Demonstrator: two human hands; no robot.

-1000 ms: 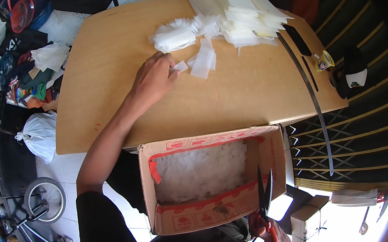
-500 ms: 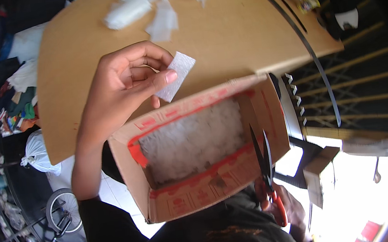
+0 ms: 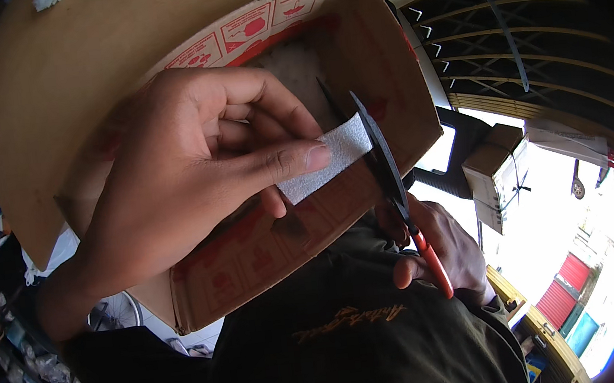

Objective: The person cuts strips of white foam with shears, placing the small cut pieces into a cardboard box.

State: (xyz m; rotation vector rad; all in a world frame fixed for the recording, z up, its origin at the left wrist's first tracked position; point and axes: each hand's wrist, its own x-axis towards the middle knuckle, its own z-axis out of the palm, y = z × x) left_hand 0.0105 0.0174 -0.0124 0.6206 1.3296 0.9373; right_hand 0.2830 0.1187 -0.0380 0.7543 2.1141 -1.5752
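Between thumb and fingers, my left hand [image 3: 191, 159] pinches a small strip of whitish foam sheet [image 3: 343, 146]. My right hand [image 3: 443, 241] grips scissors [image 3: 387, 160] with red handles and dark blades. The blades are parted, and the strip's far end lies between them or against the nearer blade. Both hands are above an open cardboard box [image 3: 234, 278] with red printing, which rests by my lap. Whitish small pieces [image 3: 294, 69] show inside it, largely hidden behind my left hand.
A brown tabletop [image 3: 40, 145] spreads beyond the box. A dark folding gate [image 3: 532, 56] is at the far right, with a tied carton [image 3: 496, 172] below it. Part of a bicycle wheel [image 3: 121, 312] shows at the lower left, near cluttered goods.
My left hand has brought the foam strip down and right to the scissors. The scissors have risen and tilted toward it. The view has shifted, so the box appears higher.
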